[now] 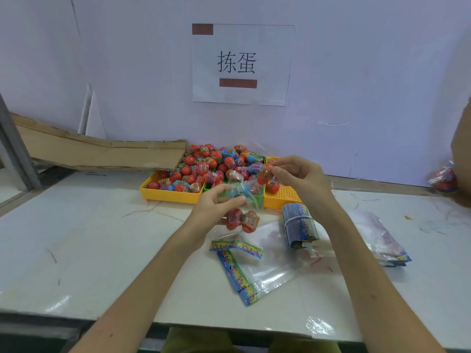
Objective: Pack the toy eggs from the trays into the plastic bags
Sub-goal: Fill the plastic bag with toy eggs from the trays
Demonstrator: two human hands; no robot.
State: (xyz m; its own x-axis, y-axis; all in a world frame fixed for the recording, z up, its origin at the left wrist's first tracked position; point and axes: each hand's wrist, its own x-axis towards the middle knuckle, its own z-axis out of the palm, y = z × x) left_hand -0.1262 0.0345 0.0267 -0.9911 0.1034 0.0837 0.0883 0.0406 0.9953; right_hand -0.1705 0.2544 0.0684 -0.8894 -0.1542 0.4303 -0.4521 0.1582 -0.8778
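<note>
My left hand (216, 203) holds a clear plastic bag (248, 200) upright above the table; two red toy eggs (242, 220) sit in its bottom and a blue egg (238, 191) lies near its mouth. My right hand (298, 178) pinches an orange-red toy egg (265, 173) just above the bag's opening. Behind, a yellow tray (168, 196), a green tray (258, 200) and a second yellow tray (285, 197) stand side by side. Several red and blue eggs (204, 165) are heaped on the left and middle trays.
Flat empty bags with colourful headers (257, 266) lie in front of the trays, beside a banded bundle of bags (299, 225) and another stack (382, 240) to the right. Cardboard (96, 151) leans at the back left. Packed eggs (442, 178) and a person's arm (462, 154) are at the right edge.
</note>
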